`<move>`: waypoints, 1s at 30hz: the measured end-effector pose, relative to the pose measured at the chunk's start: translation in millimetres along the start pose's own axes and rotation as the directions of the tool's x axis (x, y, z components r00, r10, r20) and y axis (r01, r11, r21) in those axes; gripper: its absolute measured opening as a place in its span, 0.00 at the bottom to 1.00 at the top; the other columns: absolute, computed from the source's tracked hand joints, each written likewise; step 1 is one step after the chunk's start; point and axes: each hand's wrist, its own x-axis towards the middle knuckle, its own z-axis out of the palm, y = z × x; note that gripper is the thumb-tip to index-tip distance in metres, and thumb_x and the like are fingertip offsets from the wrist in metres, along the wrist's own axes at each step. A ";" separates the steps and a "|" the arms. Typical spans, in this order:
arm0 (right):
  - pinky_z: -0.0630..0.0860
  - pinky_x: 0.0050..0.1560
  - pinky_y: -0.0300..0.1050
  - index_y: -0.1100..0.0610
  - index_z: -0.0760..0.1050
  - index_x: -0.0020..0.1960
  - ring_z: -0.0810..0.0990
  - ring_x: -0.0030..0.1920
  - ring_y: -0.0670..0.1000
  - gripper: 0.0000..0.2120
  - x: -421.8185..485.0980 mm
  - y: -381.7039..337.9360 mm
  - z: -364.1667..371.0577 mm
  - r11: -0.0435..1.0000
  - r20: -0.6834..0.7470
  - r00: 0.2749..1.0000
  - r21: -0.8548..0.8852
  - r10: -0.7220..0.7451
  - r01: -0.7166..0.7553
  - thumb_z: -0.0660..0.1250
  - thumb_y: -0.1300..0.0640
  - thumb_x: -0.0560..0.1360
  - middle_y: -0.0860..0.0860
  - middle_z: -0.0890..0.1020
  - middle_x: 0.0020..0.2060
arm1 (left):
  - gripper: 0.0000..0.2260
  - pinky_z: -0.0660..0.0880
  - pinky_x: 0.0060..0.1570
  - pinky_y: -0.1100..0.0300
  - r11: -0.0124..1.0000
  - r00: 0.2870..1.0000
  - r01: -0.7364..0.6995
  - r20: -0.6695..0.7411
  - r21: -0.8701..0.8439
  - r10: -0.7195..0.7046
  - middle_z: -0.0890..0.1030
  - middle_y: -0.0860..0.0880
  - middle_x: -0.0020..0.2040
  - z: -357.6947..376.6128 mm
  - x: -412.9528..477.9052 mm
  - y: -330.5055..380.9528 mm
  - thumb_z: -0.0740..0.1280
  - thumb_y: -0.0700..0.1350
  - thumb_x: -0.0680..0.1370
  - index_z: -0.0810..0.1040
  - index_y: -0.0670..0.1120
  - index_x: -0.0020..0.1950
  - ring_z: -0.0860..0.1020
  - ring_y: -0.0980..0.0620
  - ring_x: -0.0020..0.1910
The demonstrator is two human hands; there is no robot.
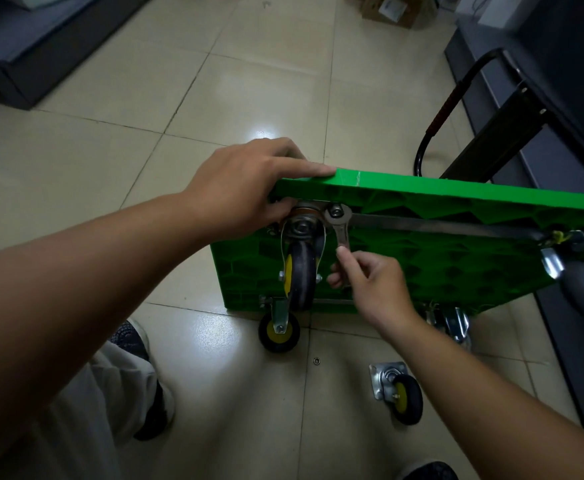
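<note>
A green plastic platform cart [457,265] stands on its edge on the tiled floor, underside facing me. My left hand [245,188] grips its upper corner, fingers over the rim and thumb by the mounting plate of a dark caster [301,275] with a yellow hub. A steel wrench [341,233] has its ring end on a nut [335,212] beside that caster plate. My right hand [370,285] pinches the wrench's handle below the nut.
A loose caster [399,393] lies on the floor at lower right, a small washer [317,360] near it. Another caster [279,329] touches the floor under the cart. The cart's black handle [443,109] leans toward dark cabinets at right. My shoe [129,337] is lower left.
</note>
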 end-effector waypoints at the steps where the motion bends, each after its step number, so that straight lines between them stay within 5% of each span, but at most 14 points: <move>1: 0.79 0.41 0.40 0.59 0.83 0.43 0.84 0.38 0.49 0.17 -0.2 -2.5 -1.0 0.999 0.026 1.000 0.045 0.009 -0.010 0.64 0.49 0.82 0.53 0.86 0.35 | 0.26 0.74 0.40 0.53 1.000 1.000 0.004 0.005 -0.002 -0.004 0.78 0.56 0.62 -0.8 0.3 -0.1 0.71 0.50 0.77 0.70 0.68 0.73 0.77 0.51 0.54; 5: 0.79 0.42 0.43 0.63 0.81 0.44 0.82 0.36 0.51 0.18 3.3 -0.3 -23.0 0.997 0.212 0.977 0.078 -0.015 -0.001 0.63 0.51 0.83 0.58 0.84 0.36 | 0.27 0.75 0.41 0.52 1.000 1.000 0.005 0.023 -0.019 -0.005 0.77 0.56 0.62 -1.5 -0.1 0.7 0.71 0.50 0.77 0.70 0.69 0.73 0.77 0.51 0.55; 7: 0.76 0.40 0.49 0.59 0.80 0.40 0.78 0.32 0.51 0.19 4.3 6.7 -38.2 0.989 0.326 0.945 -0.147 0.023 0.026 0.63 0.49 0.83 0.55 0.80 0.31 | 0.27 0.75 0.41 0.52 1.000 1.000 0.004 0.027 -0.024 -0.003 0.77 0.56 0.62 -1.9 0.1 0.3 0.72 0.50 0.77 0.70 0.69 0.73 0.77 0.51 0.55; 8: 0.74 0.39 0.47 0.56 0.79 0.38 0.76 0.32 0.50 0.19 4.6 9.7 -47.6 0.926 0.398 0.912 -0.373 0.099 0.062 0.63 0.47 0.82 0.51 0.78 0.30 | 0.27 0.76 0.41 0.51 1.000 1.000 0.007 0.030 -0.025 -0.007 0.77 0.56 0.62 -2.1 0.1 0.0 0.72 0.50 0.77 0.70 0.69 0.73 0.77 0.51 0.55; 10: 0.72 0.39 0.44 0.53 0.80 0.37 0.77 0.34 0.47 0.19 4.1 10.4 -67.6 0.630 0.462 0.817 -0.759 0.345 0.163 0.64 0.44 0.81 0.47 0.78 0.31 | 0.27 0.76 0.42 0.50 1.000 0.999 0.013 0.039 -0.027 -0.012 0.77 0.57 0.62 -1.7 0.6 -0.8 0.72 0.51 0.77 0.70 0.69 0.73 0.77 0.50 0.55; 12: 0.74 0.42 0.43 0.54 0.81 0.38 0.79 0.37 0.47 0.19 2.7 1.4 -81.8 0.457 0.415 0.778 -0.869 0.471 0.187 0.66 0.44 0.81 0.47 0.79 0.33 | 0.27 0.77 0.42 0.50 0.999 0.999 0.016 0.043 -0.031 -0.015 0.76 0.57 0.63 -1.1 1.7 -1.2 0.72 0.51 0.77 0.69 0.70 0.73 0.77 0.51 0.56; 14: 0.74 0.40 0.44 0.52 0.78 0.37 0.78 0.35 0.47 0.17 4.0 -15.5 -92.6 0.462 0.394 0.843 -0.863 0.366 0.203 0.66 0.43 0.80 0.47 0.79 0.32 | 0.27 0.77 0.42 0.50 0.999 0.999 0.021 0.039 -0.030 -0.020 0.76 0.57 0.63 -1.1 2.2 -1.3 0.72 0.51 0.77 0.69 0.70 0.73 0.77 0.51 0.56; 16: 0.74 0.37 0.46 0.49 0.73 0.35 0.76 0.32 0.48 0.17 5.9 -36.3 -101.4 0.518 0.394 0.914 -0.803 0.095 0.293 0.66 0.43 0.80 0.48 0.77 0.30 | 0.28 0.77 0.42 0.50 1.000 0.999 0.020 0.040 -0.023 -0.019 0.76 0.57 0.63 -1.0 2.1 -0.9 0.72 0.51 0.77 0.68 0.70 0.73 0.77 0.51 0.56; 21: 0.75 0.36 0.48 0.47 0.76 0.42 0.76 0.32 0.50 0.13 0.4 -80.2 -114.9 0.532 0.248 0.887 -0.726 -0.389 0.437 0.61 0.39 0.77 0.45 0.77 0.30 | 0.27 0.77 0.42 0.49 1.000 0.999 0.009 0.042 -0.021 -0.009 0.77 0.56 0.63 -1.9 1.0 0.0 0.71 0.51 0.77 0.69 0.69 0.73 0.77 0.50 0.56; 30: 0.79 0.42 0.53 0.46 0.81 0.49 0.79 0.37 0.55 0.19 -2.4 -89.4 -114.4 0.542 0.164 0.891 -0.742 -0.423 0.394 0.59 0.35 0.74 0.47 0.81 0.35 | 0.27 0.76 0.42 0.51 1.000 0.999 0.012 0.033 -0.029 -0.011 0.77 0.56 0.62 -0.7 0.4 -0.8 0.72 0.51 0.77 0.69 0.69 0.73 0.77 0.50 0.56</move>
